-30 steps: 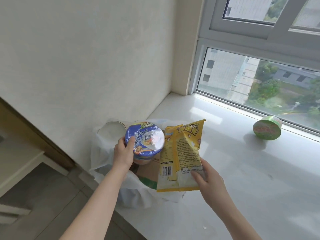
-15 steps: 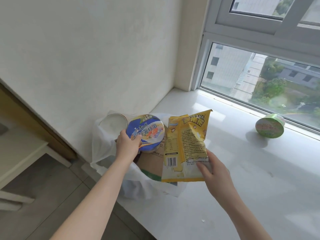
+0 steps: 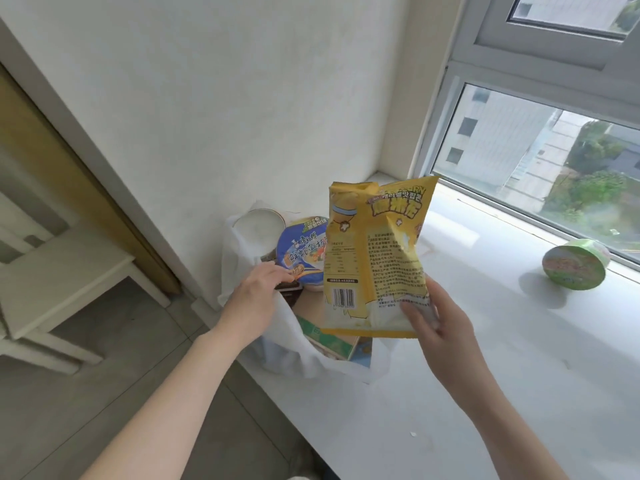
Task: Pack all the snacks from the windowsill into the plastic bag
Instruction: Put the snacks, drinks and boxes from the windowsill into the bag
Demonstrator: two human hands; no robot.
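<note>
Windowsill (image 3: 485, 358) stone, white and smooth, runs from the corner of the room toward me, with daylight falling across it from the window (image 3: 554, 161) on my right. Through the glass I see pale buildings and green treetops below.

My right hand (image 3: 440, 327) pinches the yellow popcorn packet (image 3: 377, 258) by its lower corner, thumb on the printed back and fingers curled behind it. The packet stands upright in the air, barcode side toward me, above the open mouth of the white plastic bag (image 3: 239, 258).

The bag sits at the left end of the sill, against the plain cream wall (image 3: 242, 98). Inside it lies a blue-lidded instant noodle bowl (image 3: 301, 254), tilted, beside a white round tub (image 3: 258, 226), with a green and blue carton (image 3: 332, 342) lower down.

My left hand (image 3: 256, 292) is at the bag's near rim, fingers stretched out fairly straight, their tips touching the near edge of the noodle bowl; they are not wrapped round anything.

One green noodle bowl (image 3: 573, 268) lies tipped on its side on the sill close to the window frame, well apart from the bag.

Down to my left are grey floor tiles (image 3: 121, 358), a white low table (image 3: 62, 271), and a wooden door frame (image 3: 69, 168) running along the wall's edge.
</note>
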